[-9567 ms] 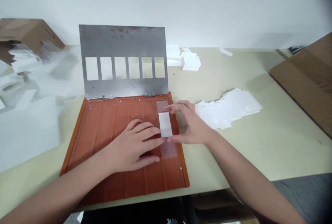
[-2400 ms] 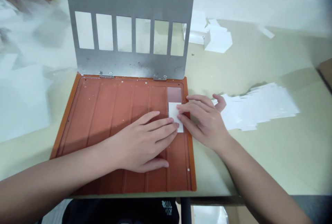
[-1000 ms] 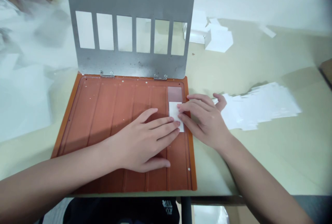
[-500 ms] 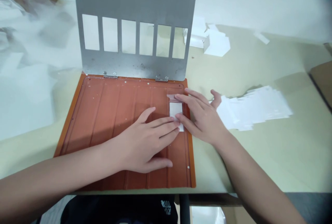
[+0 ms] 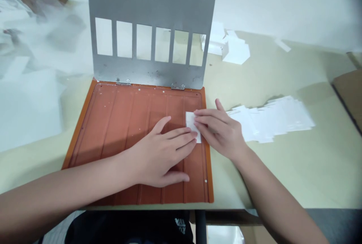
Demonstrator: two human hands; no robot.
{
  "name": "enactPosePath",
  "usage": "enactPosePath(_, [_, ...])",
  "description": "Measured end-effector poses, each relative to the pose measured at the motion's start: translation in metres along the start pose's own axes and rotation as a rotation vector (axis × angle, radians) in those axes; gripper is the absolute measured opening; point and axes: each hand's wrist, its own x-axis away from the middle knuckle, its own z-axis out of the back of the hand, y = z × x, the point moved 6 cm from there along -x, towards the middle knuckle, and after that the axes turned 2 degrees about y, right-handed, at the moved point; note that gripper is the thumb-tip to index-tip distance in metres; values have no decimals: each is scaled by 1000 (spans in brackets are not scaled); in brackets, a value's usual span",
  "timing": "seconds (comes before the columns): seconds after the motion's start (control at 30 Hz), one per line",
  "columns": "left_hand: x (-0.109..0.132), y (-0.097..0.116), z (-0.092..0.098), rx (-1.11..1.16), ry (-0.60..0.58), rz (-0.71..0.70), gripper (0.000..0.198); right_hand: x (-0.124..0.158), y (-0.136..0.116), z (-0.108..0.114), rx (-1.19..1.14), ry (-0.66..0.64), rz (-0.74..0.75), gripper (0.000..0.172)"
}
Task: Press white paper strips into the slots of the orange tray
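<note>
A small white folded paper piece (image 5: 190, 117) lies on the right strip of the ribbed red-brown board (image 5: 132, 123). My left hand (image 5: 165, 157) is palm down over the board, fingers stretched out and thumb apart. Its fingertips rest on the paper's lower left part. From the right, my right hand (image 5: 222, 129) brings thumb and fingertips together at the paper's upper right part, with the little finger raised. Those fingers cover part of the paper. Hinged to the board's back edge, a grey metal plate (image 5: 152, 2) with a row of rectangular cutouts stands raised.
A fanned pile of white sheets (image 5: 277, 119) lies right of the board. White paper pieces (image 5: 236, 49) sit behind it near the wall. At left are translucent white sheets (image 5: 31, 100). A brown box (image 5: 349, 93) stands at the far right.
The strip that stuck out past the paper's top edge no longer shows there. My right fingers have drawn together and come lower over the paper. My left hand has stayed in place.
</note>
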Motion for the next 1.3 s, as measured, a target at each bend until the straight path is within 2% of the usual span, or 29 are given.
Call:
enactPosePath(0.13, [-1,0,0,-12,-9,1,64,5,-3,0,-7,-71,39,17])
enactPosePath(0.37, [0,2,0,-38,-38,12,69,7,1,1,-23,-164,20,25])
enactPosePath(0.6, [0,4,0,-111,-65,2,72,7,1,1,-14,-174,21,25])
enactPosePath(0.8, [-1,5,2,-141,-35,-19,71,7,0,3,-7,-143,38,20])
enactPosePath(1.3, [-2,5,4,-174,-43,1,73,5,1,4,-50,-145,-9,31])
